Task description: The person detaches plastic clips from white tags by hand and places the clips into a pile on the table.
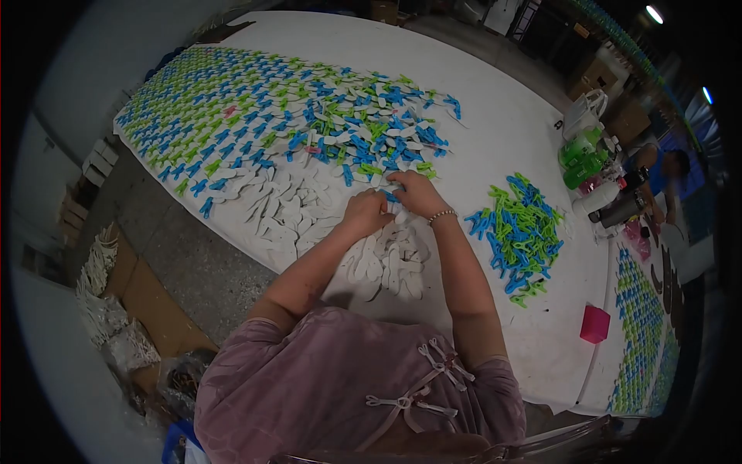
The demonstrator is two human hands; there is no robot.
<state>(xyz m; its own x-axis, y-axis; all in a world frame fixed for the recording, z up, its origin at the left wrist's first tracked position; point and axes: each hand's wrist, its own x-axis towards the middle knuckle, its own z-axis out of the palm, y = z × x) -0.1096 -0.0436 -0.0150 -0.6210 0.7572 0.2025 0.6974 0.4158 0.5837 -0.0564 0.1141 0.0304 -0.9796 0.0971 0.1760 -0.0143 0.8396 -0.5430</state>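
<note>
The left hand (369,213) and right hand (422,195) grasp a blue clip (391,196). White pieces (390,263) lie toward the tabletop's (495,329) near edge.

- Before me, on the table (502,131): loose flat pieces (371,264).
- Beyond these, to my left: rows of clipped pieces (224,135).
- To my right: a heap of clips (519,232).
- Farther right: a box (595,323), bottles (581,148) beyond.

Left of a heap of blue and lime-green plastic clips (518,233) lie flat off-white pieces (287,207) and clip rows (202,100) banded blue and green; right, a hot-pink box (594,324).
</note>
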